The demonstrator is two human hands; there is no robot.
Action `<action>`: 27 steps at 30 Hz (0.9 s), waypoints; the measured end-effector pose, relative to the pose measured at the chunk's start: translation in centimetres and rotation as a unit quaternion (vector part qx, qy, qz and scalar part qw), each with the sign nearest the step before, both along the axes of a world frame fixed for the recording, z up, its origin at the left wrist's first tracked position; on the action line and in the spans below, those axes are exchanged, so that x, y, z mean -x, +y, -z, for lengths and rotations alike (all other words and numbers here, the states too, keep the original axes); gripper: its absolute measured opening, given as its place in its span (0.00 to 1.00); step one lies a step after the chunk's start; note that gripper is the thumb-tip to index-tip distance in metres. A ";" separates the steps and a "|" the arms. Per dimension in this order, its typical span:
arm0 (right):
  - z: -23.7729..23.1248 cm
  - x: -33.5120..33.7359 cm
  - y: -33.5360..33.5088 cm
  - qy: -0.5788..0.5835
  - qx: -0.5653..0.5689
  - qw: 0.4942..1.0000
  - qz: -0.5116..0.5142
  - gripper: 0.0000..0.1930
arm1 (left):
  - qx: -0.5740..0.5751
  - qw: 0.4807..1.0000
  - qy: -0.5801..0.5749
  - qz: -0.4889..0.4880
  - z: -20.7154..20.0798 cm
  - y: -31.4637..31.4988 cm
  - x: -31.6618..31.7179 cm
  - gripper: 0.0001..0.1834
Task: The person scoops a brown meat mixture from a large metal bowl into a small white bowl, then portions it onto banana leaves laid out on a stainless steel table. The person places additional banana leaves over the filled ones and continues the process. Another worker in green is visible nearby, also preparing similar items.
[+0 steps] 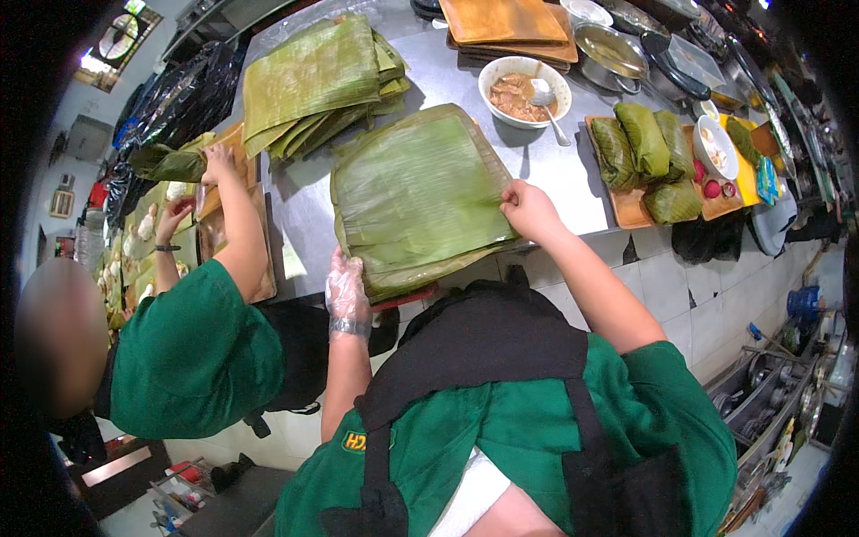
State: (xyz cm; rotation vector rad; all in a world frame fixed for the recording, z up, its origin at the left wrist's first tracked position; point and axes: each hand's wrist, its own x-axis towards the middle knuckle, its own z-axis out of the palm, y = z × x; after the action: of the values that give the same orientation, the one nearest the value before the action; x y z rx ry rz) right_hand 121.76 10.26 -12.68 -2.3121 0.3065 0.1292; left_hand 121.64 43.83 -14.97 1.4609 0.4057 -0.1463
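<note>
A stack of large square banana leaf sheets [420, 192] lies in front of me at the metal table's near edge, its lower part reaching past that edge. My left hand [347, 288], in a clear plastic glove, is closed on the lower left corner with the thumb on top. My bare right hand [530, 211] pinches the right edge of the banana leaf. Beyond the sheets stands a white bowl [523, 89] of brown meat filling with a metal spoon [546, 97] in it. A taller pile of cut banana leaves [313, 76] sits at the far left.
To the right, a wooden tray [631, 211] carries several leaf-wrapped parcels [641, 139]. Near it are a small white bowl [716, 148] and red onions. Wooden boards [501, 22] and a metal pot [610, 54] stand at the back. On my left, a co-worker [192, 349] handles a leaf.
</note>
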 end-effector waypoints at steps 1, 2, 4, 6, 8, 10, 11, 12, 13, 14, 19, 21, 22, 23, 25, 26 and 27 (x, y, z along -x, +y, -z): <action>-0.2 -0.8 -0.6 -0.017 0.001 1.000 -0.023 0.10 | -0.003 1.000 -0.007 -0.002 -0.1 -0.1 0.1 0.29; -0.4 -1.6 -1.2 -0.027 0.002 0.999 -0.044 0.11 | 0.006 1.000 -0.005 -0.009 -0.2 -0.1 0.3 0.29; -0.9 -3.4 -2.8 0.051 0.010 0.996 -0.078 0.16 | -0.009 1.000 0.001 -0.011 -0.3 0.0 0.5 0.28; -1.3 -4.7 -4.0 0.029 0.114 0.986 -0.116 0.18 | -0.003 1.000 0.001 -0.011 -0.2 0.2 0.6 0.27; -1.2 -5.7 -4.1 0.049 0.113 0.982 -0.141 0.18 | 0.026 1.000 -0.014 -0.005 -0.1 0.3 0.6 0.26; -0.9 -6.3 -3.7 0.056 0.116 0.979 -0.157 0.19 | -0.036 0.999 -0.002 -0.010 -0.1 0.2 0.3 0.26; -0.8 -6.6 -3.3 0.059 0.124 0.978 -0.160 0.19 | -0.021 0.999 0.013 -0.024 -0.3 0.1 0.2 0.26; -0.8 -6.8 -3.0 0.068 0.134 0.976 -0.157 0.19 | -0.070 0.997 0.007 -0.012 -0.6 0.0 0.1 0.26; -0.8 -6.8 -2.7 0.034 0.159 0.974 -0.156 0.18 | -0.080 0.997 0.011 -0.010 -1.0 -0.1 0.1 0.27; -0.8 -6.6 -2.3 0.006 0.186 0.971 -0.147 0.18 | -0.060 0.998 0.021 -0.016 -1.5 -0.2 0.0 0.27; -1.0 -3.9 -1.4 -0.167 0.169 0.967 -0.088 0.16 | -0.129 0.988 0.043 0.067 -3.1 -0.5 -0.4 0.31; -0.8 -2.4 -1.8 -0.250 0.102 0.962 -0.047 0.15 | -0.104 0.992 0.031 0.066 -2.7 -0.7 -0.8 0.31; -0.6 -1.8 -2.2 -0.220 0.036 0.975 -0.010 0.14 | -0.089 0.995 0.029 0.044 -2.4 -0.8 -1.0 0.31; -0.2 -1.3 -2.7 -0.215 -0.033 0.976 0.022 0.13 | -0.063 0.998 0.009 0.024 -2.1 -0.8 -1.0 0.32; 0.8 -0.2 -3.6 -0.175 -0.192 0.960 0.103 0.12 | -0.001 0.999 -0.017 -0.029 -1.7 -1.0 -1.5 0.32; 1.2 0.3 -4.3 -0.142 -0.279 0.938 0.152 0.12 | 0.027 0.997 -0.010 -0.076 -1.7 -1.3 -2.0 0.33; 1.7 0.3 -5.2 -0.107 -0.364 0.904 0.196 0.12 | 0.048 0.999 -0.021 -0.006 -2.0 -1.2 -2.1 0.31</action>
State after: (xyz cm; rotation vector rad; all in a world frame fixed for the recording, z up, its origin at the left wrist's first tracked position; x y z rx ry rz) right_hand 121.44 5.03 -14.34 -1.4699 0.5034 -0.1865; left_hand 123.69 42.61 -12.96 1.3643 0.3680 -0.1242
